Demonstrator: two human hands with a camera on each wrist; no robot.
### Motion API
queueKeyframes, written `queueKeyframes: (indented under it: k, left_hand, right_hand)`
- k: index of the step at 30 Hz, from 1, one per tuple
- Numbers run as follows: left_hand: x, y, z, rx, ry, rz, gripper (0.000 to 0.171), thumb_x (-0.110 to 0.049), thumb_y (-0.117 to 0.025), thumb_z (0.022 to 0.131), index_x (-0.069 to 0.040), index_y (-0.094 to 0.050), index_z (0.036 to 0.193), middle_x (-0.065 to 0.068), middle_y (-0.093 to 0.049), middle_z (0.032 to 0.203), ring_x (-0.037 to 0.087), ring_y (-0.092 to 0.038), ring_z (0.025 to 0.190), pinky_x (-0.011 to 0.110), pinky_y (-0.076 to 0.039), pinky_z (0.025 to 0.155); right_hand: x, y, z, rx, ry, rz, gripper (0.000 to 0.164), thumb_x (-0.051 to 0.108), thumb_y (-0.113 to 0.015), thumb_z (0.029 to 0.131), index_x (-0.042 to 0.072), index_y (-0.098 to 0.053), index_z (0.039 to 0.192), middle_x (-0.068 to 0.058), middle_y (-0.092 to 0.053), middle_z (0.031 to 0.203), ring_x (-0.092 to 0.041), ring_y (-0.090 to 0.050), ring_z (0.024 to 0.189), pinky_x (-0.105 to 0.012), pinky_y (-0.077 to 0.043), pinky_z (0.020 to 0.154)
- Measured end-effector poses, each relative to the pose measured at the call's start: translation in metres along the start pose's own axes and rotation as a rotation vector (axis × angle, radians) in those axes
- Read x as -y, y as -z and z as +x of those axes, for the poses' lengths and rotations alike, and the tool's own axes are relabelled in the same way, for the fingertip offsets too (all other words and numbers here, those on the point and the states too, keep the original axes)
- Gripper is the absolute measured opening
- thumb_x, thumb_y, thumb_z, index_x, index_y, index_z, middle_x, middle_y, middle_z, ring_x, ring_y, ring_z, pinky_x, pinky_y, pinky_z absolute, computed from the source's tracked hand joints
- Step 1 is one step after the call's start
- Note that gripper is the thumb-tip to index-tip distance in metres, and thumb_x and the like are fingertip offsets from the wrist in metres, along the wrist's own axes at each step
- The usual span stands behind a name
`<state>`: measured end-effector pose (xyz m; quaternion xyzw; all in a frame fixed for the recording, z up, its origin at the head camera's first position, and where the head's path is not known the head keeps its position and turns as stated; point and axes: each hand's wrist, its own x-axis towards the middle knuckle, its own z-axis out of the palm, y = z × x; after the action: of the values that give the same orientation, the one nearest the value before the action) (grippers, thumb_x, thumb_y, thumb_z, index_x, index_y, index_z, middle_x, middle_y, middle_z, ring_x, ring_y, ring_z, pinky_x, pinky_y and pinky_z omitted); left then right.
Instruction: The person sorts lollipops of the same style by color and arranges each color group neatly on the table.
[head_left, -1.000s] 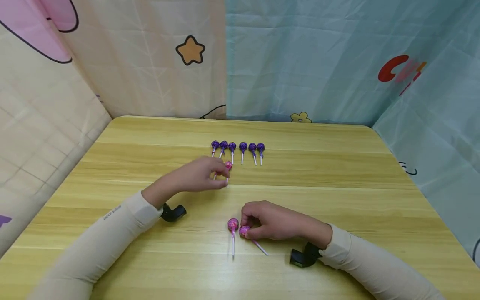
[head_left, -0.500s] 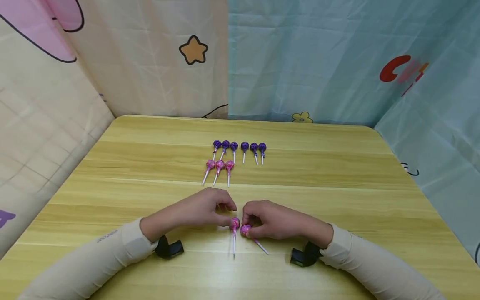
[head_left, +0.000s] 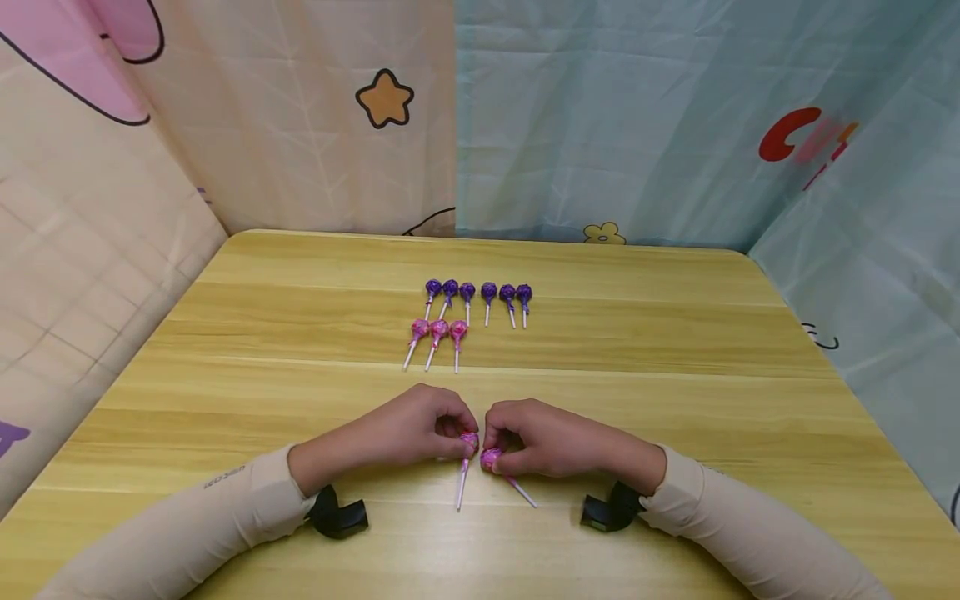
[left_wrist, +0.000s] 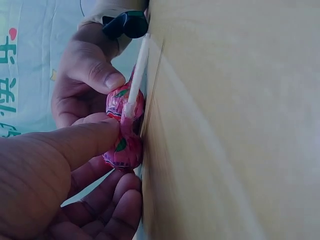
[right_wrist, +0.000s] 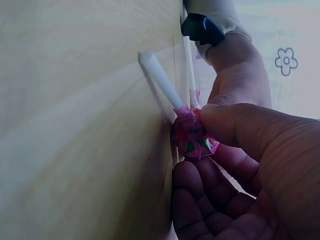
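Observation:
Near the front middle of the table, my left hand (head_left: 427, 425) pinches the wrapped head of a pink lollipop (head_left: 461, 483) between thumb and fingers. Its white stick points toward me. Just to the right, my right hand (head_left: 551, 437) pinches a second pink lollipop (head_left: 491, 459) by its head, the stick slanting to the front right. The left wrist view shows the near lollipop head (left_wrist: 124, 151) under the thumb, with the other hand's lollipop close behind it. In the right wrist view, the lollipop head (right_wrist: 192, 137) sits between thumb and fingers, low against the table.
Farther back lies a row of several purple lollipops (head_left: 489, 291), sticks toward me. Below its left half lie three pink lollipops (head_left: 439, 330) side by side. The wooden table (head_left: 660, 333) ends at patterned curtains (head_left: 600, 117) behind and on both sides.
My left hand has come from the pink row down to the front left lollipop and now pinches it, its stick tilting slightly. Three pink lollipops lie uncovered. The right hand has stayed put.

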<state>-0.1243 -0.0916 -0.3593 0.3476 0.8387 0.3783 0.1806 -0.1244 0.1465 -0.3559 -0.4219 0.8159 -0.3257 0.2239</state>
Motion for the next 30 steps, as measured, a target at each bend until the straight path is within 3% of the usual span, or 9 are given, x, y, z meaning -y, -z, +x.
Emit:
queueKeyframes:
  k: [6,12,18,30]
  left_hand:
    - [-0.004,0.001,-0.001,0.007,-0.047,0.06,0.005,-0.012,-0.076,0.087,-0.014,-0.073,0.091,-0.011,-0.061,0.084,0.004,-0.058,0.076,0.024,-0.052,0.069]
    - [-0.009,0.002,-0.003,0.011,-0.044,0.11,0.004,-0.013,-0.076,0.087,-0.012,-0.074,0.09,-0.012,-0.06,0.081,0.004,-0.056,0.074,0.024,-0.051,0.067]
    - [-0.009,0.001,-0.001,0.012,-0.059,0.092,0.003,-0.013,-0.075,0.088,-0.011,-0.074,0.091,-0.012,-0.06,0.082,0.004,-0.056,0.075,0.024,-0.051,0.068]
    - [-0.009,0.0,-0.001,0.023,-0.02,0.077,0.003,-0.015,-0.076,0.089,-0.013,-0.074,0.092,-0.012,-0.06,0.084,0.005,-0.056,0.076,0.024,-0.051,0.068]
  right_hand:
    - [0.0,0.0,0.002,-0.007,0.016,-0.019,0.007,0.018,-0.07,0.093,0.02,-0.064,0.09,0.012,-0.057,0.089,-0.009,-0.054,0.081,-0.024,-0.045,0.071]
    - [0.002,0.005,0.003,-0.056,0.018,-0.033,0.007,0.016,-0.07,0.092,0.02,-0.065,0.09,0.012,-0.058,0.088,-0.009,-0.055,0.082,-0.025,-0.047,0.073]
    - [0.006,0.023,0.006,-0.143,-0.02,-0.023,0.008,0.013,-0.071,0.092,0.019,-0.066,0.09,0.01,-0.064,0.091,-0.008,-0.06,0.088,-0.032,-0.052,0.08]
    - [-0.012,0.062,0.038,-0.329,-0.124,-0.104,0.009,0.019,-0.073,0.092,0.013,-0.066,0.093,0.006,-0.065,0.085,-0.014,-0.057,0.077,-0.031,-0.048,0.066]
